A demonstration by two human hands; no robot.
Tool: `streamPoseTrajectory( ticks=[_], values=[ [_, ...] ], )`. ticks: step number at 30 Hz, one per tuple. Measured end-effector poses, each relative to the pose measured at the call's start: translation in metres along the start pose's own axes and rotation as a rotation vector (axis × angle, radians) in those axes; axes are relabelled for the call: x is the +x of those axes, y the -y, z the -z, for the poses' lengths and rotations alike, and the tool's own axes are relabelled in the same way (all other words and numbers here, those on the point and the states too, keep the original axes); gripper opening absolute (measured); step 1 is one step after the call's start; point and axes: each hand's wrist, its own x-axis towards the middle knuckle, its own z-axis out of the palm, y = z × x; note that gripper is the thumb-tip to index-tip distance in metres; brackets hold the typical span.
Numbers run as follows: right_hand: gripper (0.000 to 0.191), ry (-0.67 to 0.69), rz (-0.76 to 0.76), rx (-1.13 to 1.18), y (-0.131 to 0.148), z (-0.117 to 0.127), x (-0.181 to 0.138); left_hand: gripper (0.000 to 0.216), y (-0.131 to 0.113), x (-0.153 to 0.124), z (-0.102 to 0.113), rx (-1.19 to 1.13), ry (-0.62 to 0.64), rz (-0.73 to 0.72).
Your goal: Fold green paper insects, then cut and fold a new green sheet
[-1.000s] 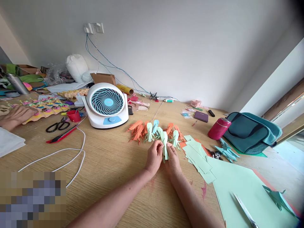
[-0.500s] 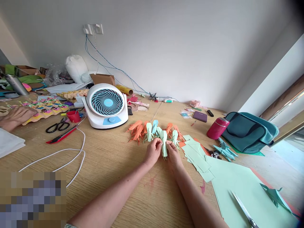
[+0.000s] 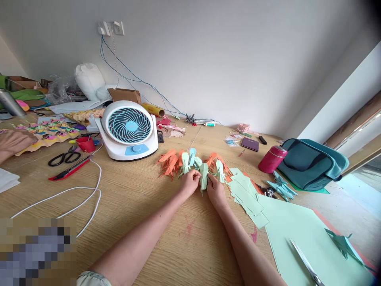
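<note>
A pale green folded-paper animal (image 3: 204, 176) stands upright on the table between my hands. My left hand (image 3: 189, 183), fingers pinched together, is at its left side. On the opposite side, my right hand (image 3: 216, 191) closes thumb and fingers on its edge. The exact contact of the fingertips is partly hidden. Behind the hands are more folded-paper animals in a loose row: orange ones (image 3: 169, 163) to the left, a blue one (image 3: 192, 155) in the middle, and another pale green one (image 3: 220, 170) to the right. Pale green paper strips (image 3: 246, 194) lie beside my right hand.
Large green sheets (image 3: 285, 226) carry scissors (image 3: 305, 262). A pink flask (image 3: 272, 159) and teal bag (image 3: 312, 163) stand right. A white fan (image 3: 129, 131), black scissors (image 3: 64, 156), red-handled cutter (image 3: 70, 169) and white cable (image 3: 97, 190) are left. Another person's hand (image 3: 18, 142) rests far left.
The view has shifted slightly, moving the fan and left-side things leftward. Both hands stay at the green paper animal, which appears slightly higher in view.
</note>
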Motion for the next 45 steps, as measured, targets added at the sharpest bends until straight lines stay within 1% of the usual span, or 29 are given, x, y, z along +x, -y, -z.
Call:
streamPoseTrajectory(
  ticks=[3,6,10,14,19,24,28,32,38,42,45],
  values=[
    [0.034,-0.002,0.041,-0.107,0.002,0.001,-0.002,0.017,-0.001,-0.005,0.005,0.018,-0.013,0.011],
    [0.034,-0.012,0.088,-0.185,0.006,0.005,-0.003,0.02,0.0,-0.008,0.01,0.042,-0.042,-0.011],
    [0.031,-0.056,0.136,-0.262,0.011,0.017,-0.001,0.023,0.006,-0.011,0.011,0.094,-0.072,-0.083],
    [0.028,-0.077,0.149,-0.309,0.014,0.028,0.002,0.024,0.012,-0.015,0.008,0.164,-0.083,-0.166],
    [0.025,-0.066,0.153,-0.338,0.009,0.028,0.002,0.025,0.012,-0.023,0.006,0.276,-0.073,-0.231],
    [0.024,-0.062,0.157,-0.36,-0.001,0.021,-0.001,0.029,0.011,-0.024,0.006,0.379,-0.047,-0.244],
    [0.02,-0.046,0.164,-0.369,-0.002,0.018,-0.003,0.023,0.011,-0.018,0.004,0.43,-0.017,-0.244],
    [0.016,-0.04,0.177,-0.377,-0.001,0.015,-0.005,0.021,0.008,-0.013,0.002,0.452,-0.015,-0.229],
    [0.015,-0.039,0.181,-0.39,-0.002,0.013,-0.007,0.02,0.01,-0.01,0.003,0.435,-0.011,-0.224],
    [0.021,-0.081,0.15,-0.363,0.002,0.017,-0.006,0.023,0.011,-0.016,0.01,0.4,-0.046,-0.237],
    [0.025,-0.103,0.106,-0.332,0.011,0.022,0.001,0.014,0.003,-0.025,0.012,0.386,-0.1,-0.236]
  ],
)
